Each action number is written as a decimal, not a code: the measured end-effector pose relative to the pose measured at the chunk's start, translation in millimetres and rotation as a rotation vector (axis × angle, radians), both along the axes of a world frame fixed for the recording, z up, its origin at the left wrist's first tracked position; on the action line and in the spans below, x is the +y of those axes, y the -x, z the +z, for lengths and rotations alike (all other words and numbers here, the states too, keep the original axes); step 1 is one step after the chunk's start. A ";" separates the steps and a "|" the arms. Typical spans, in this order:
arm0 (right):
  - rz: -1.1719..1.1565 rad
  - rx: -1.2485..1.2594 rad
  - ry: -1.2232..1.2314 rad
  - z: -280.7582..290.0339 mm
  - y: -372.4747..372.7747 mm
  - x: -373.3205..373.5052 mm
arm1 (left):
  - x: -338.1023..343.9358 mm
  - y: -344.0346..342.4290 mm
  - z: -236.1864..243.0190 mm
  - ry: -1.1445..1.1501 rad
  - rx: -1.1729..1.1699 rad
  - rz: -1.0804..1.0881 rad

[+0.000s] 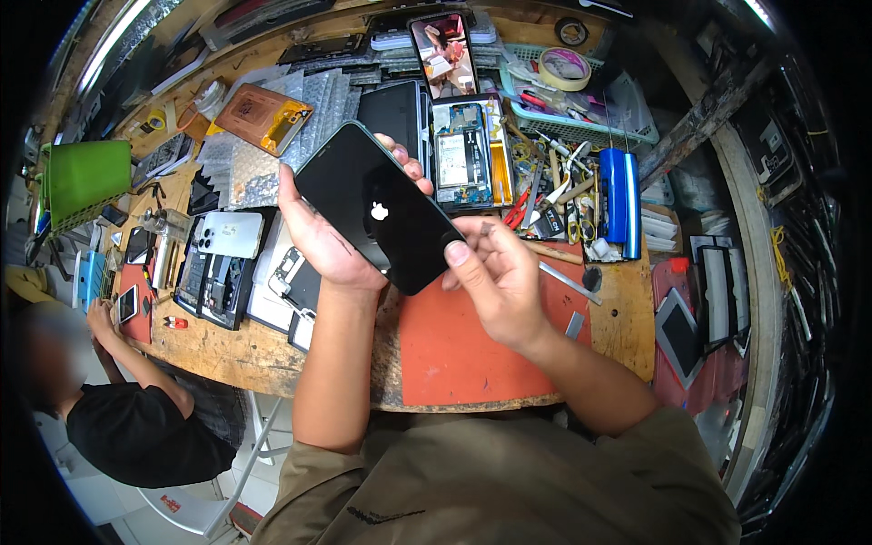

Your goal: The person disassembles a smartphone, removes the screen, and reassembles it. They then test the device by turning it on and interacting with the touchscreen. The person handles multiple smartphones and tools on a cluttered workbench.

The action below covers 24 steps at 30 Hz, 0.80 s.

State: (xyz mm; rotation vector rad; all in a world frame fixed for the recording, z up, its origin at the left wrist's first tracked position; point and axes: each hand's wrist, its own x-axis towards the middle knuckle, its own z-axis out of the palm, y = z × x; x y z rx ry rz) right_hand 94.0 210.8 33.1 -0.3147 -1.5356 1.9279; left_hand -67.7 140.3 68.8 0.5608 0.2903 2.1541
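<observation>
A black smartphone point(354, 195) is held tilted above the bench, its dark screen facing me with a small white logo lit in the middle. My left hand point(318, 241) cradles it from behind, thumb along the left edge and fingertips curling round the upper right side. At its lower right edge, my right hand point(500, 286) pinches it with the thumb in front; some fingers are partly hidden behind the phone. Below both hands lies a red work mat point(477, 354). Just beyond the phone sits an opened phone point(463, 154) with its circuit board and battery showing.
Another phone point(443, 56) stands upright at the back with its screen lit. Pliers and hand tools point(559, 186) crowd beside a blue cylinder point(619, 204) and a teal basket point(581, 118). Phone parts point(222, 263) cover the left side, where a co-worker point(136, 427) sits handling a phone.
</observation>
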 end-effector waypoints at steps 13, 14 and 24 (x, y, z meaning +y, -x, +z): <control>0.222 -0.048 0.086 -9.0 -0.5 -2.4 | 1.9 3.7 -3.8 -0.018 -0.134 -0.105; 0.165 -0.053 0.060 -6.8 -1.3 4.8 | 1.0 5.2 -4.2 -0.020 -0.155 -0.097; -0.150 -0.024 -0.144 4.4 0.9 27.0 | -2.5 2.2 -0.3 0.085 -0.075 0.038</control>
